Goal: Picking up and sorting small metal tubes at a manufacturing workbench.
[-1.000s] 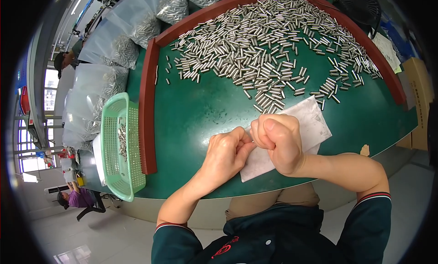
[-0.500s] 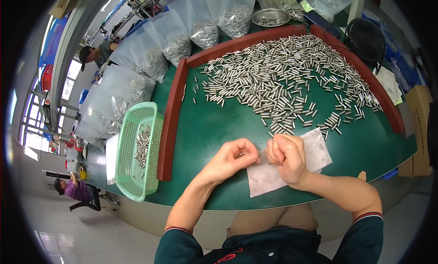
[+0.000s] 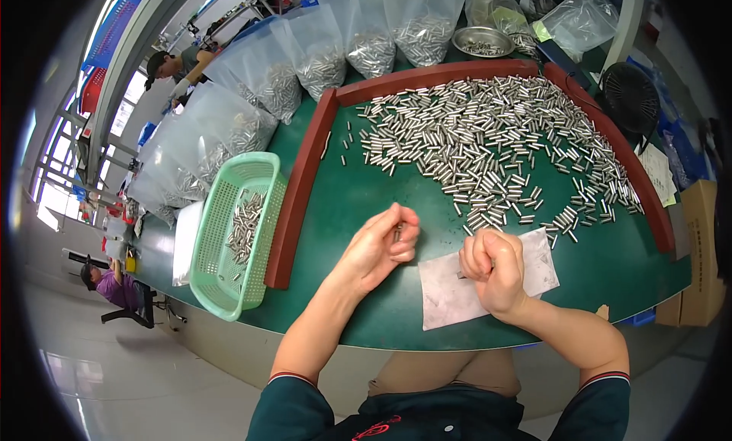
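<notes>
Loose short metal pins [image 3: 488, 147] lie in a wide heap across the far part of the green table. My left hand [image 3: 383, 246] is raised above the table, fingers curled inward, with a glint of a metal pin between them. To its right, my right hand [image 3: 496, 272] is closed in a fist over a whitish cloth [image 3: 446, 297]. The end of a metal pin peeks out at that fist's left side; how many pins it holds is hidden. The two hands are apart.
Dark red rails [image 3: 301, 201] border the heap. Left of them stands a green plastic basket [image 3: 204, 267] with some pins inside. Clear bags of pins [image 3: 370, 48] line the back, beside a metal bowl [image 3: 483, 43]. A black fan [image 3: 629, 98] sits at the right. Other people are further left.
My hands have separated: the left has moved left and up, its fingers curling in, while the right stays closed over the cloth. The whole view has shifted slightly.
</notes>
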The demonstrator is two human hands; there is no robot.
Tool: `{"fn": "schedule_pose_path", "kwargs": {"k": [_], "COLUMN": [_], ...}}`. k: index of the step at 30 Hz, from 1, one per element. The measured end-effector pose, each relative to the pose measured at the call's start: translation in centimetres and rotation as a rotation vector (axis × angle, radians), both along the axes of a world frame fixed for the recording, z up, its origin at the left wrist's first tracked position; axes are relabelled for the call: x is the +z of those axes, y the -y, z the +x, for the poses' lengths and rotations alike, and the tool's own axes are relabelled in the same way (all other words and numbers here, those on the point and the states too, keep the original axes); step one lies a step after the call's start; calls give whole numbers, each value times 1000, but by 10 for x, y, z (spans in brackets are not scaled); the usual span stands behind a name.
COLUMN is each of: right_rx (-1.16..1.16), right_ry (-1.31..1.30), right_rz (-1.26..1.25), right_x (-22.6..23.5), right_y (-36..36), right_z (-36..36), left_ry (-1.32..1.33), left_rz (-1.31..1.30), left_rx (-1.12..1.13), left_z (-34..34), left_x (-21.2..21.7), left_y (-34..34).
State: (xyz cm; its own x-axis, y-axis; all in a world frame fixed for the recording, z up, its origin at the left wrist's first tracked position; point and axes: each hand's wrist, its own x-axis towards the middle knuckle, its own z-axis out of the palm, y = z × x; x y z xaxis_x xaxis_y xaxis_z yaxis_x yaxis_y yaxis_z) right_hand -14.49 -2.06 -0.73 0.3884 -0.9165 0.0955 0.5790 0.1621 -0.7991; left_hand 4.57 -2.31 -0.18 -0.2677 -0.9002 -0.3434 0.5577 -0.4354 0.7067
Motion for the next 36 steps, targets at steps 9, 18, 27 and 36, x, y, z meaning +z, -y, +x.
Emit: {"fn": "schedule_pose_path", "kwargs": {"k": [9, 18, 27, 36], "right_rx": [-7, -7, -27, -10], "right_ry": [-46, -36, -66, -67], "right_rz": [-27, -9, -75, -8], "right_x": [-3, -6, -7, -9], "right_y": [-5, -1, -2, -2], "right_z": [-1, -3, -1, -2], "left_ry": [2109, 2207, 1523, 1587], "left_rz": [-565, -808, -1626, -1532], "left_rx": [1055, 549, 58, -288], "left_z": [103, 52, -87, -167], "left_x": [53, 52, 3, -19], "left_y": [-15, 22, 202, 286]}}
